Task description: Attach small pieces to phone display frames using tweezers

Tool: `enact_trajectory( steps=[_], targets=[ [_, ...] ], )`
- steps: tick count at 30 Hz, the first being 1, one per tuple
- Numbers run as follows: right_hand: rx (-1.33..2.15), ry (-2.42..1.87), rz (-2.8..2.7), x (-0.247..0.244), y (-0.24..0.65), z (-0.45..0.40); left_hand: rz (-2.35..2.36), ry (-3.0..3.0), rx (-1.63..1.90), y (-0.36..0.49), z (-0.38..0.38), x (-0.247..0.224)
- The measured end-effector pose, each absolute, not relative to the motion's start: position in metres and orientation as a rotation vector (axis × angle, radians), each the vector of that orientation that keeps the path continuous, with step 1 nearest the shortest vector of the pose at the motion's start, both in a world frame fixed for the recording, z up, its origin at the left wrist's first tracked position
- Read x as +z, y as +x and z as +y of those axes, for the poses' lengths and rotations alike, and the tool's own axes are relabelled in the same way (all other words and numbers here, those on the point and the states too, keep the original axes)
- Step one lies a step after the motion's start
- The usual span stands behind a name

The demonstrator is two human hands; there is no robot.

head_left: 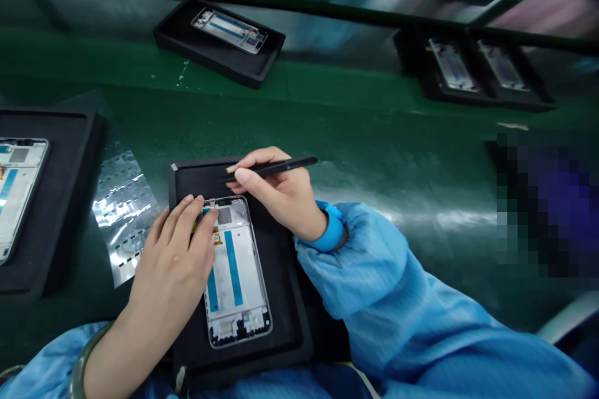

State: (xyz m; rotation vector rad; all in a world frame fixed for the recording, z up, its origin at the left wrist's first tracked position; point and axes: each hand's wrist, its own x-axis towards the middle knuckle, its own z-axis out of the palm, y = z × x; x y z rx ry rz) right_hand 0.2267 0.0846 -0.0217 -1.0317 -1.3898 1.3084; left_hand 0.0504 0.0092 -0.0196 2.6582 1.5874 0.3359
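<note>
A phone frame (246,262) with two blue strips lies in a black tray (285,299) at the front centre. My left hand (180,249) rests over the frame's upper left part, its fingertips on the top edge and covering that corner; the fingers are spread a little. Above the frame's top right, my right hand (276,190) holds black tweezers (285,166) between thumb and fingers. The tips of the tweezers point left, over the tray's upper part, and nothing can be made out between them.
A clear plastic sheet (124,212) with small dark marks lies left of the tray. Another black tray (70,199) with a phone frame (19,193) stands at the far left. Further trays (253,78) (496,100) holding frames stand at the back. A blurred dark patch is at the right.
</note>
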Motion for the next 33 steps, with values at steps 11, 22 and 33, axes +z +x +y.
enact_trajectory(
  steps=[11, 22, 33],
  targets=[
    [1.354, -1.019, -1.653, -0.0209, 0.2238, 0.0879, 1.642, 2.644, 0.319, 0.0521, 0.0082, -0.0204],
    [1.100, -1.038, -1.834, -0.0177, 0.2202, 0.0865, 1.646, 2.643, 0.336, 0.0521, 0.0083, -0.0215],
    [0.873, -0.974, -1.991, -0.0147, 0.2188, 0.0877, 1.638, 2.617, 0.342, 0.0511, 0.0084, -0.0210]
  ],
)
